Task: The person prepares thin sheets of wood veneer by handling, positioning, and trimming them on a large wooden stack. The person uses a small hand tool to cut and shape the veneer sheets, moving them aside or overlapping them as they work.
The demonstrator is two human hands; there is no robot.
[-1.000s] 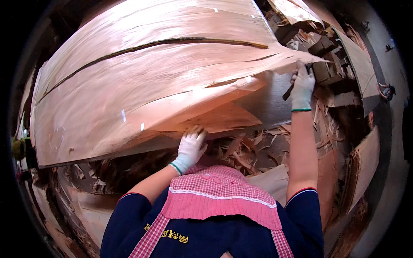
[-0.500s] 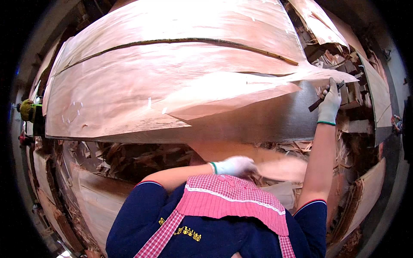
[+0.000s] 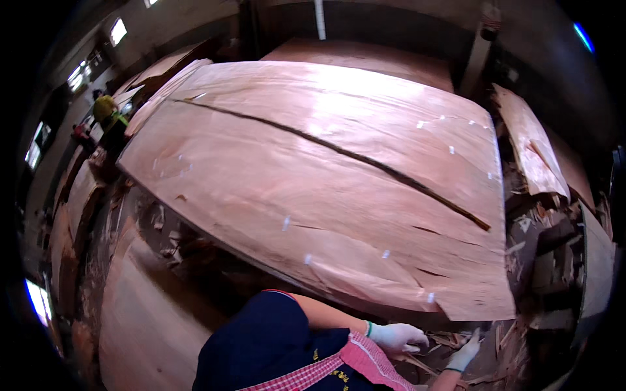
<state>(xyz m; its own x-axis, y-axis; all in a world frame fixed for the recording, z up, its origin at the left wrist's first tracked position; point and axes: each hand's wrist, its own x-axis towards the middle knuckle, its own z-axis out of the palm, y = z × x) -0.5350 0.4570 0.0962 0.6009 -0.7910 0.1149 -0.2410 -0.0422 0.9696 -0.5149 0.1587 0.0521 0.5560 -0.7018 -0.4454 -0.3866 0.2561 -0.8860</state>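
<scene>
A large sheet of pale pinkish wood veneer [image 3: 339, 215] covers the table, with small white tape pieces and splits near its front right edge. A long, thin dark strip [image 3: 339, 151] lies diagonally across it. My left hand [image 3: 399, 337], in a white glove with a green cuff, hovers just below the sheet's front edge, fingers loosely curled and apart, holding nothing visible. My right hand [image 3: 464, 355], gloved alike, is beside it near the sheet's front right corner. Its fingers look closed; what they hold is too small and blurred to make out.
Wood scraps [image 3: 450, 340] lie below the front edge. Another veneer sheet [image 3: 147, 313] leans at the lower left. A curled veneer piece [image 3: 538, 146] and stacked boards [image 3: 554, 260] stand at the right. At the far left is a person [image 3: 107, 114] in a yellow head covering.
My view has turned and shifted. The torn front flap now lies flat, covering the dark tabletop. My right hand has drawn back from the far right toward my left. The dark knife no longer shows.
</scene>
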